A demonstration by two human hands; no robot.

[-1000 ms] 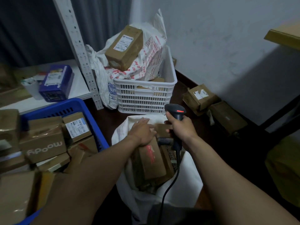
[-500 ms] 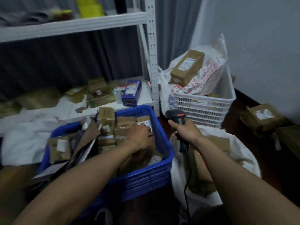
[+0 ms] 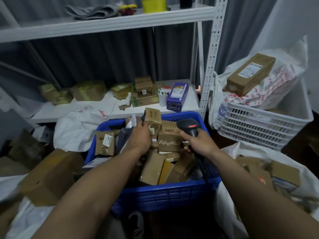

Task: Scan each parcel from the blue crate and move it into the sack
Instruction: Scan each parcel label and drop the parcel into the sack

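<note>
Closest in: blue crate (image 3: 164, 190), heaped with brown cardboard parcels (image 3: 153, 168). Just right of it, white sack (image 3: 245, 146), mouth open, several parcels already inside. Over the crate, left hand (image 3: 140, 138) palm down on the heap, fingertips against a small upright box (image 3: 152, 117); cannot tell whether curled round it or merely touching. Beside it, right hand (image 3: 198, 144) wrapped tight round the handle of a black scanner (image 3: 189, 126), red light showing, head above a "moody" box (image 3: 169, 143). Farther back, white shelf (image 3: 96, 107) with more boxes. Far right, white basket (image 3: 262, 123).
</note>
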